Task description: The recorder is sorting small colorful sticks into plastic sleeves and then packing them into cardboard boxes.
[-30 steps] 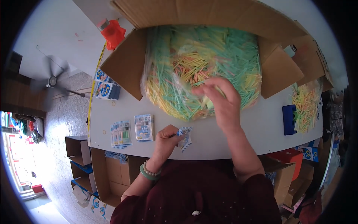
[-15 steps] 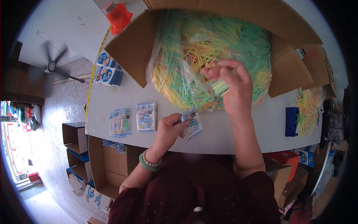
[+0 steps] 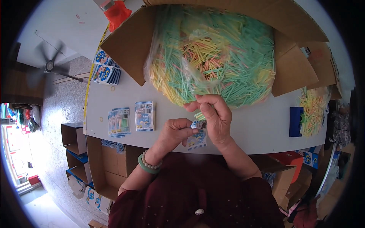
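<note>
My left hand (image 3: 175, 133) pinches a small clear-and-blue packet (image 3: 197, 141) near its top edge. Close beside it is my right hand (image 3: 216, 119), fingers curled round a few thin pale green sticks (image 3: 198, 116), their ends at the packet's top. Whether any stick has entered the packet I cannot tell. Beyond both hands, a large clear plastic bag (image 3: 182, 85) full of green, yellow and pink sticks fills an opened cardboard box (image 3: 127, 45). To the left lie a single flat packet (image 3: 145, 117) and an overlapping row of packets (image 3: 119, 122), some with sticks showing inside.
Banded-looking stacks of blue packets (image 3: 107, 74) stand at the table's far left. A dark blue holder (image 3: 295, 121) sits at the right beside a heap of sticks (image 3: 312, 114). Open cartons (image 3: 108, 163) are below the table edge, and a fan (image 3: 49, 66) stands at the left.
My right hand has come down from over the bag of sticks to the packet, carrying green sticks. My left hand still holds the packet, now more upright.
</note>
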### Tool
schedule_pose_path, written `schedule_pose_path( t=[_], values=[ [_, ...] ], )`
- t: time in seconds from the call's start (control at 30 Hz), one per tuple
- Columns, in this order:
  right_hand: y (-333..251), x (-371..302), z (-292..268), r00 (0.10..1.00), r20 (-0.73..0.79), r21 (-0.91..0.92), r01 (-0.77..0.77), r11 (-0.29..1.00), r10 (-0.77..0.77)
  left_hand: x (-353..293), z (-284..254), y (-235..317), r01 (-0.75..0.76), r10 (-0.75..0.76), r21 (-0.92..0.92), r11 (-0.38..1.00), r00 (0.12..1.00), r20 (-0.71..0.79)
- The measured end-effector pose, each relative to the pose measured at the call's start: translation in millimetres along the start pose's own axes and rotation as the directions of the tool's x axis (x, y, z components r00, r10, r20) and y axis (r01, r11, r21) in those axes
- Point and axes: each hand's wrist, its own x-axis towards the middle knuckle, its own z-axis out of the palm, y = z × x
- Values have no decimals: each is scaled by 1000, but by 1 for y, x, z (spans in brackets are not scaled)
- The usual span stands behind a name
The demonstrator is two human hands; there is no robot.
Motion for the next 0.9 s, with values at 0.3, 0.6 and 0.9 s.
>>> schedule_pose_path(
  t=[0.3,0.6,0.9],
  values=[
    [8,-13,-8,986,-67,153,-142,978,154,4,-3,-11,-50,51,21,999,996,-73],
    [8,-12,-11,972,-49,181,-218,959,230,3,-1,-16,-58,59,8,998,991,-124],
    [6,-8,-18,956,68,102,-293,951,287,3,-3,-26,-162,178,121,979,975,-132]
  ],
)
